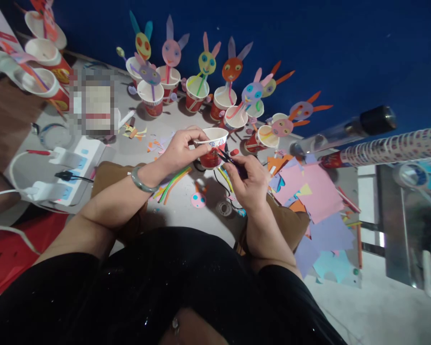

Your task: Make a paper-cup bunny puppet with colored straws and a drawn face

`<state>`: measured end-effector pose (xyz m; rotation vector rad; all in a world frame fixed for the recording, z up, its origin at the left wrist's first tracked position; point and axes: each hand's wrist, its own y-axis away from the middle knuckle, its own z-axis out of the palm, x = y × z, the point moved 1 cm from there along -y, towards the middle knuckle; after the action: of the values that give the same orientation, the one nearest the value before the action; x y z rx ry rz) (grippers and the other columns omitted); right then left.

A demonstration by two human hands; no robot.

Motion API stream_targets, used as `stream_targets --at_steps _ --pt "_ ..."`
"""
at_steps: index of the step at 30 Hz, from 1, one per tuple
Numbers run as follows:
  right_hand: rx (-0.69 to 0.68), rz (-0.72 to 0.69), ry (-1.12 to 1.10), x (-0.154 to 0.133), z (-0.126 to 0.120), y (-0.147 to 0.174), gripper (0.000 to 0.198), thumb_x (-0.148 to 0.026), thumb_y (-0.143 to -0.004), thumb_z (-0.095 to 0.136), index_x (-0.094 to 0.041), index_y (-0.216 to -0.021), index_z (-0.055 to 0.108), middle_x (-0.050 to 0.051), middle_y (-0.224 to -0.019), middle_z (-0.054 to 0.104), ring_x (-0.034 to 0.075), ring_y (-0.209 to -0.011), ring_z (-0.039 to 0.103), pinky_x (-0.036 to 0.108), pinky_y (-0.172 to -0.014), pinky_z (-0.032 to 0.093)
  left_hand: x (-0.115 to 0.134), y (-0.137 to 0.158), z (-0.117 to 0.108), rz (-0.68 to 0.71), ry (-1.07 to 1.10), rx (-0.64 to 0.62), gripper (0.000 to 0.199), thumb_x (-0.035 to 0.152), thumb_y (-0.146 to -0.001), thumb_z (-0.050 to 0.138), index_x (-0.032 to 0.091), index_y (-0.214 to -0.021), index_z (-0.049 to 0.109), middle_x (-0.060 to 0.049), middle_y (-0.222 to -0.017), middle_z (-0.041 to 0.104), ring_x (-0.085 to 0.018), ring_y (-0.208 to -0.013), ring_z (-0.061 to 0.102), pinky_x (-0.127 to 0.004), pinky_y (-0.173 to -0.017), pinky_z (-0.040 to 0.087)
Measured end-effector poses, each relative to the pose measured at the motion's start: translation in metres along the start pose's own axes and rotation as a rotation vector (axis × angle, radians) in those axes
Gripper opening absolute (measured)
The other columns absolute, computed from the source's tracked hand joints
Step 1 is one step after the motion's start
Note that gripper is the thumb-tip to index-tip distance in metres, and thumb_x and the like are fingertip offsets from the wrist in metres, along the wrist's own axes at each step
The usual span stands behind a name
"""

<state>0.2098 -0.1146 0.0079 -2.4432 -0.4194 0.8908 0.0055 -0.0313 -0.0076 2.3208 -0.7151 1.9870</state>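
My left hand [190, 148] is closed on the rim and side of a red and white paper cup [220, 138], which stands upright in front of me. In my right hand [249, 177] is a pair of dark scissors [225, 156], its tips against or very near the cup's side. Whether the blades pierce the cup I cannot tell. Below the cup lie several thin green, yellow and orange strips [174, 184], a pink paper disc with blue dots [198, 200] and a small roll of tape [224, 208].
Paper cups with rabbit-faced paper figures [171, 52] stand along the blue wall. Coloured paper sheets [294, 184] spread at right, beside a long stack of cups [391, 146]. A power strip [81, 167] with plugs and cables lies at left, near more decorated cups [39, 81].
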Motion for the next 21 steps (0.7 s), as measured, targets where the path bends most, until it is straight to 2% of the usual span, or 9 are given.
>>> stream_targets --at_steps 8,15,21 --pt "0.021 -0.029 -0.005 0.0016 0.0035 0.0014 0.014 -0.035 -0.095 0.069 -0.023 -0.101 0.072 0.001 -0.077 0.07 0.016 -0.069 0.063 0.03 -0.065 0.052 0.0008 0.0033 0.0047 0.078 -0.085 0.042 0.007 0.027 -0.08 0.072 0.02 -0.081 0.071 -0.004 -0.088 0.07 -0.017 -0.085 0.062 -0.032 -0.081 0.051" --pt "0.007 0.011 0.005 0.0034 0.0032 0.0019 0.014 -0.037 -0.097 0.066 -0.024 -0.098 0.073 0.002 -0.078 0.072 0.017 -0.071 0.066 0.031 -0.066 0.053 0.0009 0.0043 0.0062 0.074 -0.132 0.033 0.004 0.024 -0.079 0.073 0.021 -0.081 0.071 -0.003 -0.091 0.07 -0.017 -0.088 0.063 -0.033 -0.084 0.051" --pt "0.018 -0.015 0.0 0.0032 0.0027 0.0014 0.011 -0.033 -0.096 0.068 -0.023 -0.095 0.072 0.002 -0.077 0.07 0.016 -0.07 0.066 0.03 -0.065 0.053 0.0014 0.0049 0.0063 0.089 -0.117 0.024 0.003 0.022 -0.079 0.071 0.02 -0.08 0.072 -0.003 -0.093 0.071 -0.016 -0.086 0.063 -0.031 -0.084 0.051"
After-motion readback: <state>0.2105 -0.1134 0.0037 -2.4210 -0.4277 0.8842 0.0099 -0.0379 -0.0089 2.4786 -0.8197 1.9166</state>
